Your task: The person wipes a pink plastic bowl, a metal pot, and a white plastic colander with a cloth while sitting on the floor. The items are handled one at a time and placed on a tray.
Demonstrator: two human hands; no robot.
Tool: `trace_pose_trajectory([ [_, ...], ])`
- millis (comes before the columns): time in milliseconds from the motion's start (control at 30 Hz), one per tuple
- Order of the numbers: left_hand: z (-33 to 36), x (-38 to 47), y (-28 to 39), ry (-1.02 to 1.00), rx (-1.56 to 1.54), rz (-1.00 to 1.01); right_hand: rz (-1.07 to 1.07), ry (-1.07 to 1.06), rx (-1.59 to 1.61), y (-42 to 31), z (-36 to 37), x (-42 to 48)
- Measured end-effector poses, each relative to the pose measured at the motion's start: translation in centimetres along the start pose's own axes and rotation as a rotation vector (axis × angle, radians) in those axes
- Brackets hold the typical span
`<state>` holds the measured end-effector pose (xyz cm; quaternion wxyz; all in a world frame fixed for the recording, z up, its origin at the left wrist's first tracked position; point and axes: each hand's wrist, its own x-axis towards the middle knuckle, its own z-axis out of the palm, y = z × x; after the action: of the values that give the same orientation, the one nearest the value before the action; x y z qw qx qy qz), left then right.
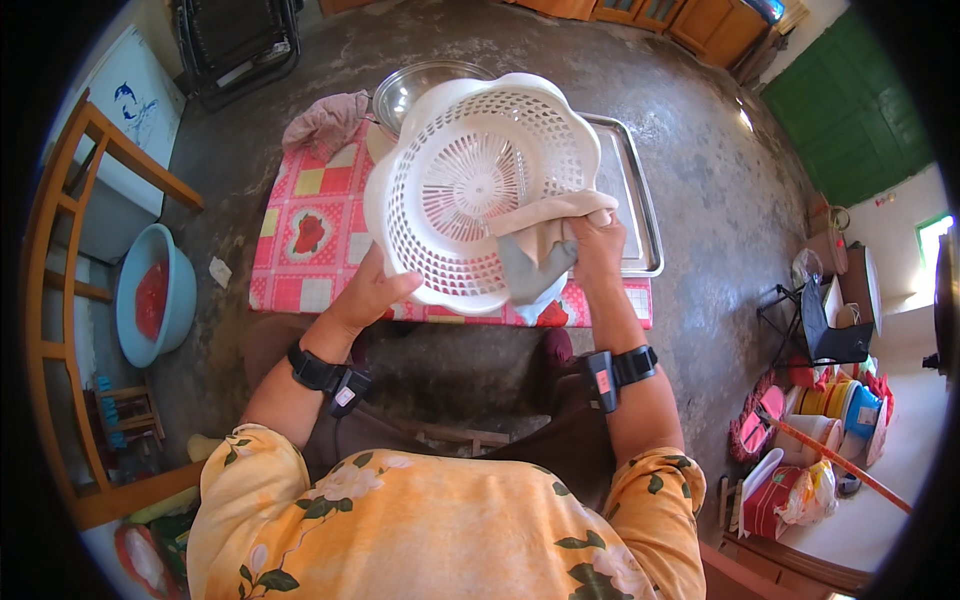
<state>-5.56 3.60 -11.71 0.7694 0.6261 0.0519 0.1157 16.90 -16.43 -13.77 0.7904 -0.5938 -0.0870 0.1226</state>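
Note:
A white plastic colander (480,187) with a scalloped rim is held tilted above the table, its inside facing me. My left hand (375,292) grips its lower left rim, the thumb over the edge. Bunched in my right hand (598,244) is a beige and grey-green cloth (536,244), which lies against the colander's lower right side. Whether the right fingers also hold the rim is hidden. Behind the colander are a steel bowl (397,94) and a rectangular metal tray (646,217), both partly covered by it. A crumpled pinkish cloth (328,124) lies at the table's back left corner.
The low table has a pink checked tablecloth (300,274). On the left are a wooden frame (71,225) and a light blue basin (180,300) with something red inside. A folded black chair (240,45) stands behind. To the right are a small folding chair (832,330) and several containers.

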Motion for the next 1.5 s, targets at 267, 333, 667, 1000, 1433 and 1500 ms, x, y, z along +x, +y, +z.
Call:
trace_pose_trajectory([
  [267,1.8,-1.0,-3.6,0.039,-0.061,0.020,0.238,0.028,0.067,1.7,1.5,-2.1],
  [333,1.0,-0.9,-2.5,-0.032,-0.036,-0.061,0.125,-0.014,-0.097,0.5,0.1,-0.4],
  [667,2.3,-0.6,-2.2,0.007,0.058,0.070,0.218,0.048,0.185,1.5,1.5,-2.5],
  [1000,-0.5,-0.7,-1.0,-0.098,-0.037,-0.154,-0.066,-0.050,-0.201,0.0,-1.3,0.8],
  [1433,2.0,-1.0,-2.5,0.053,-0.049,-0.110,0.293,0.031,0.040,2.5,1.3,-2.3],
  [1500,1.0,-0.9,-1.6,-0.047,-0.015,-0.047,0.154,0.056,-0.115,1.9,0.4,-0.8],
])
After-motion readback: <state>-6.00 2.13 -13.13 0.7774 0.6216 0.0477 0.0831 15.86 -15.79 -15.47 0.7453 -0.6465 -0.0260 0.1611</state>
